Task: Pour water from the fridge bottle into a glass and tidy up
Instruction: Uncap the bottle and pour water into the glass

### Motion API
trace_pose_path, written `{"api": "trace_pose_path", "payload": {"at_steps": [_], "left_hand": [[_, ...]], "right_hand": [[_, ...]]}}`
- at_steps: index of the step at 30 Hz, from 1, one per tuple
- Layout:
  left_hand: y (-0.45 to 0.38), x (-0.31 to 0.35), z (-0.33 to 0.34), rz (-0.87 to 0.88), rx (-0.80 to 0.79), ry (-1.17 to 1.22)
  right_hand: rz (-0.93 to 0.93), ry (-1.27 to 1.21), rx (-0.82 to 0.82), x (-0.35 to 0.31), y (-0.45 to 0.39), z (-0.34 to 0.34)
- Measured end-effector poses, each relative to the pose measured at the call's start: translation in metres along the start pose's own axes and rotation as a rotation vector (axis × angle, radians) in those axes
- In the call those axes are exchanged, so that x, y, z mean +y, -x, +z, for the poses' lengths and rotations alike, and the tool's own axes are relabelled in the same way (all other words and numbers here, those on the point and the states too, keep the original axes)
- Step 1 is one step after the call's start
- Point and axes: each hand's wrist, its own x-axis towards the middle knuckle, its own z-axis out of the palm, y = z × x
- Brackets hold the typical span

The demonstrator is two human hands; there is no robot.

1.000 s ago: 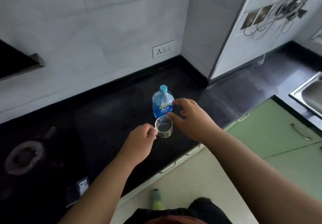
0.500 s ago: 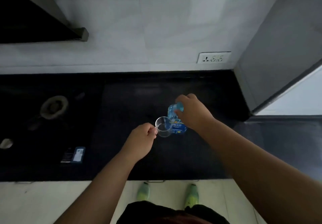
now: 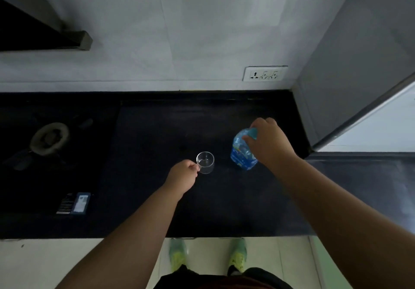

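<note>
Fingers of the left hand [image 3: 183, 175] are curling in tight and pinching the near-left side of the glass cup [image 3: 205, 162], seemingly at a handle, though the hand is hiding that part. Over at the far left of the black countertop [image 3: 157, 210], a gas burner [image 3: 49, 138] is sitting in shadow, and nearer the front edge a small dark packet with a pale label [image 3: 75, 203] is lying flat. Above the burner, the dark edge of a hood or shelf [image 3: 83, 40] is jutting out from the white tiled wall [image 3: 168, 30].

The cup is standing upright on the counter, clear, with its mouth facing up; whether it is holding any water I cannot tell. Just to its right, apart from it, the blue water bottle [image 3: 241, 154] is resting on the counter and leaning slightly. The right hand [image 3: 267, 142] is coming down over the bottle's top, fingers bending around the light blue cap [image 3: 252, 132] and gripping it.

Farther right, a white socket plate [image 3: 265, 73] is sitting low on the wall, and a grey panel [image 3: 359, 64] is closing off the corner. Down below the counter's near edge, two green shoes [image 3: 177, 255] are planted on the pale floor.
</note>
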Motion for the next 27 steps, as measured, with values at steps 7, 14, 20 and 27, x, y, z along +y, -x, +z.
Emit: {"api": "trace_pose_path", "payload": {"at_steps": [7,14,20,27], "left_hand": [[-0.032,0.010,0.031,-0.034,-0.035,-0.082],[-0.031,0.012,0.050,-0.018,-0.118,-0.231],[-0.021,0.004,0.048,-0.031,-0.196,-0.389],[0.023,0.077,-0.004,0.290,-0.262,-0.392]], "right_hand": [[0.069,0.220,0.056,0.026,0.000,-0.001],[0.167,0.243,0.007,0.019,0.000,0.005],[0.115,0.113,0.006,0.020,0.006,0.001],[-0.105,-0.032,0.128,-0.008,0.026,-0.048]]}}
